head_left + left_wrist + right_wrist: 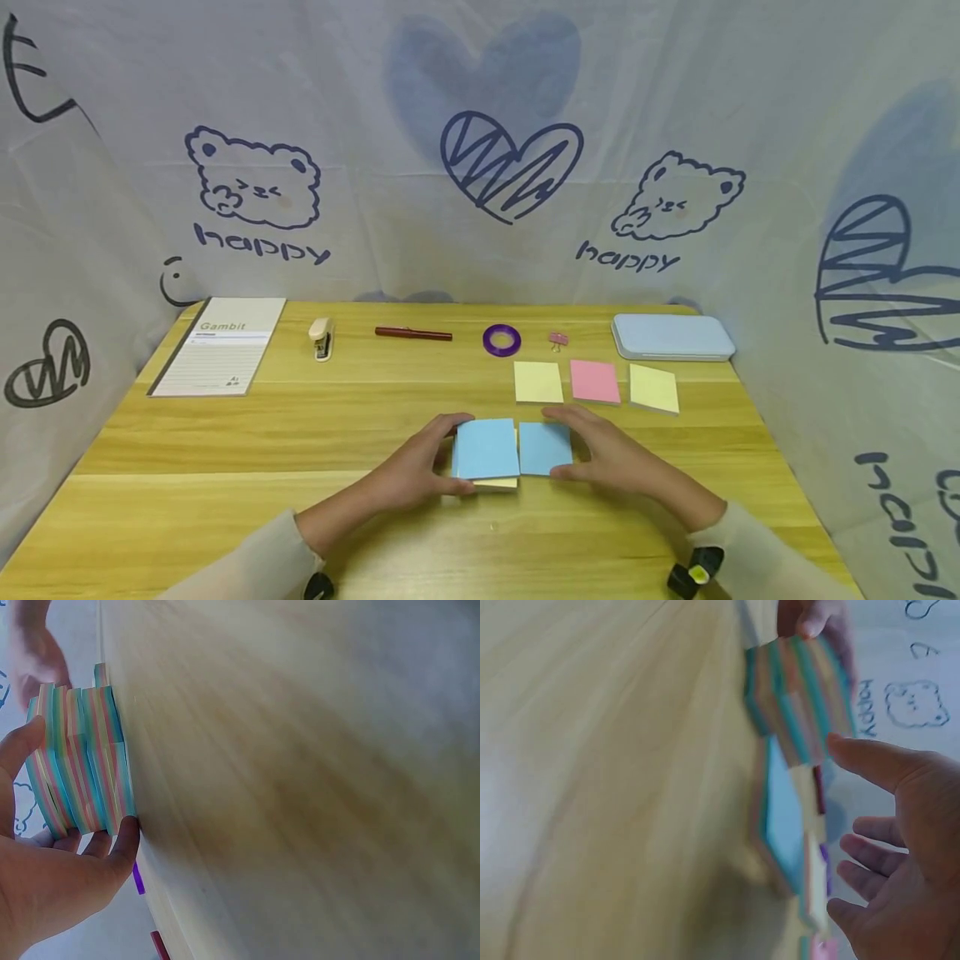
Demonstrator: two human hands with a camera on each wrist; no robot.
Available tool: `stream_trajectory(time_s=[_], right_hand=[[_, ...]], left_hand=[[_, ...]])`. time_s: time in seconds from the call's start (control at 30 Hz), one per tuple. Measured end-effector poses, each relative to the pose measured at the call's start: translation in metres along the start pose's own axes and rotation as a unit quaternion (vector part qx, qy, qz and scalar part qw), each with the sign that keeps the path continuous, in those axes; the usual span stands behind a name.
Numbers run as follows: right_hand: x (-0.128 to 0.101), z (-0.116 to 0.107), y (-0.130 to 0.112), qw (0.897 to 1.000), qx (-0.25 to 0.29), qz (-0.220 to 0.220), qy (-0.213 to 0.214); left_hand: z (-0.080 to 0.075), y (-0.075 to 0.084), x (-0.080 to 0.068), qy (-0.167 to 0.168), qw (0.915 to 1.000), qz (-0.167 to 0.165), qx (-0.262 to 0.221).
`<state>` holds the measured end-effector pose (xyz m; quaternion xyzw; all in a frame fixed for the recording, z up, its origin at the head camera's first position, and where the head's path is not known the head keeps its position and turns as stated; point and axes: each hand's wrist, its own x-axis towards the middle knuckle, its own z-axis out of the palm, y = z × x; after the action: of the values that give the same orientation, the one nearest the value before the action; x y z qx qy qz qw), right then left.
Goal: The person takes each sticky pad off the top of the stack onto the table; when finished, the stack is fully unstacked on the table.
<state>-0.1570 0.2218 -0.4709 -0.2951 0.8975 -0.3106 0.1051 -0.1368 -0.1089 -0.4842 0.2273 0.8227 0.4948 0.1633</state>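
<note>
At the near middle of the desk, a thick multicoloured sticky-note block stood under the left hand, thumb and fingers curled round its left side. The right hand lay spread beside a thinner blue pad, fingers barely touching it. Squaring the two well probably called for even pressure from both sides, keeping the edges flush.

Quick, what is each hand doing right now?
Left hand: grips the thick pad of sticky notes.
Right hand: open, fingers touching the smaller blue pad.
</note>
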Motion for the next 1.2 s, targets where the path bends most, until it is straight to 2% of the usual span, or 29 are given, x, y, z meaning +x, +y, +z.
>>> stream_trajectory(time_s=[0.2,0.43,0.9,1.2], right_hand=[[0.011,-0.004,-0.026,0.999,0.033,-0.001,-0.012],[0.028,0.008,-0.044,0.998,0.048,-0.016,-0.037],[0.039,0.020,-0.054,0.999,0.022,-0.034,-0.032],[0.035,0.015,-0.052,0.999,0.010,-0.029,-0.024]], left_hand=[[-0.001,0.001,0.001,0.001,1.0000,0.004,0.002],[-0.002,0.002,0.001,-0.002,0.9999,0.014,0.009],[-0.001,0.002,0.001,-0.005,0.9999,0.012,0.006],[-0.001,0.001,0.000,0.000,0.9999,0.003,0.015]])
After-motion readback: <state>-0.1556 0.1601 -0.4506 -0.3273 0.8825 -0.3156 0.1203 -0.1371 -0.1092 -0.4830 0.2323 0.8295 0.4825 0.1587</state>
